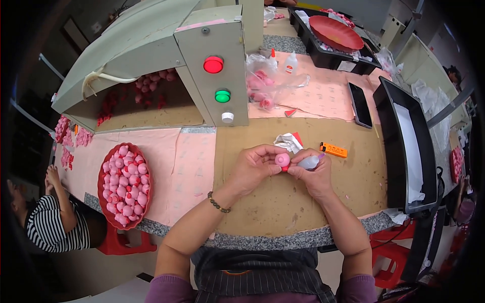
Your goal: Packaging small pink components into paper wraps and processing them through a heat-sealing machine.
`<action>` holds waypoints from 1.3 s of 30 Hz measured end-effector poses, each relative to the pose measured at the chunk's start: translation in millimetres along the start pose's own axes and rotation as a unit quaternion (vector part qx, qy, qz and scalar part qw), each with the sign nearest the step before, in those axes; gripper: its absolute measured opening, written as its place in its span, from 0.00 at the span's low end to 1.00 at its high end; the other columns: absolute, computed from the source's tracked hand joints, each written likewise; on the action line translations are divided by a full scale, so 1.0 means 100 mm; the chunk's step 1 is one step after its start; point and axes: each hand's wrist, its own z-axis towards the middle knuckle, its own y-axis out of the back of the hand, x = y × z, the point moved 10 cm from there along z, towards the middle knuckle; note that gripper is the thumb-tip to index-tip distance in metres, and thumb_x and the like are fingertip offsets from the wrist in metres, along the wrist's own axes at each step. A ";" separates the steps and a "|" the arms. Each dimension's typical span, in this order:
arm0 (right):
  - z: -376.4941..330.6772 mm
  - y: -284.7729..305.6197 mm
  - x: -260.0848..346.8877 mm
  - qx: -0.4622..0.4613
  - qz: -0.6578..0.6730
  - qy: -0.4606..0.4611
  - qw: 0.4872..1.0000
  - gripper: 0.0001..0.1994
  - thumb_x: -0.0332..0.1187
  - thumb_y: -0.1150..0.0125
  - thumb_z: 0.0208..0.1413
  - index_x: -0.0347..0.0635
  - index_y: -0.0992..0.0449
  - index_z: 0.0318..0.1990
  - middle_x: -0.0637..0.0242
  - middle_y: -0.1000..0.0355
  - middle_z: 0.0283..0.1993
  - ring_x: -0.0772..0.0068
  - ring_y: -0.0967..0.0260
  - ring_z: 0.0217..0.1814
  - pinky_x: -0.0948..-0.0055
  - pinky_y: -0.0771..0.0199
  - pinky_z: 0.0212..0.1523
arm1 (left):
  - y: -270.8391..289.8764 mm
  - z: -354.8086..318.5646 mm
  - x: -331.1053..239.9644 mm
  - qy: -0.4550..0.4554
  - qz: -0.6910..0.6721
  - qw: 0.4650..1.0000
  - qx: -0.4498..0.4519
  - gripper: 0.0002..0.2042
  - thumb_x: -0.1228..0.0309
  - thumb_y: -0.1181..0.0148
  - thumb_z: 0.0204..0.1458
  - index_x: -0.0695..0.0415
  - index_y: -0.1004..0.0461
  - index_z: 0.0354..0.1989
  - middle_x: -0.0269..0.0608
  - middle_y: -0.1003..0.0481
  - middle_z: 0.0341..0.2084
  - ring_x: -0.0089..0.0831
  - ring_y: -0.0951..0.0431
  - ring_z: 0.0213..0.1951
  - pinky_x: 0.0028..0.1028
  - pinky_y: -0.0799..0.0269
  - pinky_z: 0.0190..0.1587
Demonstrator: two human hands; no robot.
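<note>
1 pink ball sits pinched in the fingers of the left hand, with the translucent bottle just right, roughly crosswise, clamped by the right hand's fingers.

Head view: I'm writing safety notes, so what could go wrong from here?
The pink ball in the left hand might slip, being small and rounded. The squeeze bottle in the right hand could drip if pressed too hard. The heaped red dish sits at the bench edge, so a bump might spill its pink balls.

Pink ball, red lower end; pale bottle beside, tilted.
</note>
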 end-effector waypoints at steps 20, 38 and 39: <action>0.02 0.00 -0.04 -0.021 -0.016 -0.005 1.000 0.09 0.17 0.34 0.38 0.35 0.27 0.28 0.63 0.28 0.28 0.80 0.32 0.25 0.84 0.32 0.22 | 0.04 0.00 -0.04 -0.015 0.010 1.000 -0.003 0.16 0.88 0.42 0.43 0.66 0.31 0.42 0.44 0.27 0.41 0.28 0.26 0.44 0.25 0.27 0.47; 0.01 -0.03 0.10 -0.008 -0.073 0.076 0.994 0.08 0.16 0.34 0.39 0.35 0.25 0.28 0.64 0.28 0.31 0.77 0.31 0.34 0.79 0.31 0.37 | 0.03 0.00 -0.05 -0.045 0.012 0.999 0.009 0.16 0.88 0.42 0.43 0.66 0.31 0.42 0.47 0.30 0.46 0.29 0.27 0.46 0.26 0.28 0.49; 0.01 -0.03 0.11 -0.008 -0.073 0.074 0.995 0.08 0.16 0.35 0.39 0.35 0.25 0.28 0.64 0.27 0.31 0.77 0.31 0.35 0.79 0.31 0.37 | 0.02 0.00 -0.06 -0.051 0.011 0.999 0.010 0.16 0.88 0.41 0.43 0.66 0.32 0.43 0.46 0.30 0.45 0.29 0.27 0.46 0.26 0.28 0.49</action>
